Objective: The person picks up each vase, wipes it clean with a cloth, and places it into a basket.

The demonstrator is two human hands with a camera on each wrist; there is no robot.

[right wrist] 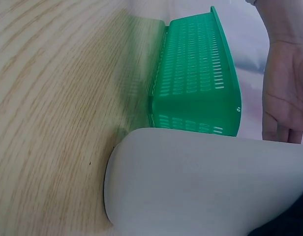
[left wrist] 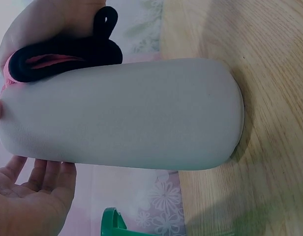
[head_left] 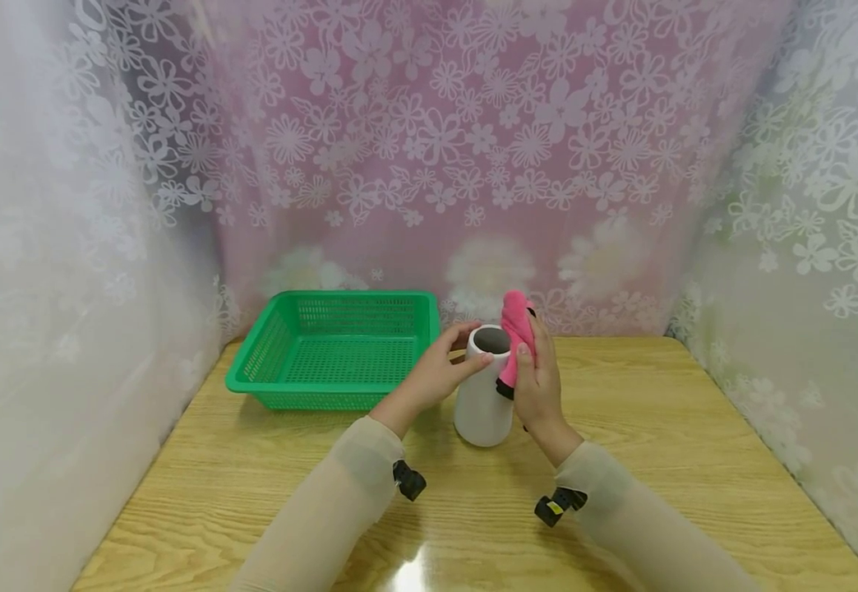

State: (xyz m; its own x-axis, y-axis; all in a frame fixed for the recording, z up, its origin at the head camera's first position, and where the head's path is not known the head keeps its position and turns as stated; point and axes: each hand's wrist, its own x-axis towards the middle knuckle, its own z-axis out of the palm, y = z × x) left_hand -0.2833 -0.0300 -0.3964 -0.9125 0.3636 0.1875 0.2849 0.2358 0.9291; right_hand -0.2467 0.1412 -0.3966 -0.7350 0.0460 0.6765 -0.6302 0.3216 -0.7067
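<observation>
A white vase [head_left: 482,411] with a round open mouth stands upright on the wooden table. My left hand [head_left: 436,370] holds it near the rim, the thumb on the near side and the fingers round the left and far side. In my right hand [head_left: 540,390] is a folded pink cloth [head_left: 516,325] with black edging, gripped between thumb and fingers. The cloth lies against the vase's upper right side. The left wrist view shows its black edge and a small black loop [left wrist: 106,22] touching the vase wall. Most of the right hand is hidden in the right wrist view.
A green plastic basket [head_left: 333,399] with slotted walls stands left of the vase, close to the left hand. The wooden table [head_left: 658,460] reaches back to a pink floral curtain [head_left: 429,164]. Pale curtains hang on both sides. A small black camera sits on each wrist.
</observation>
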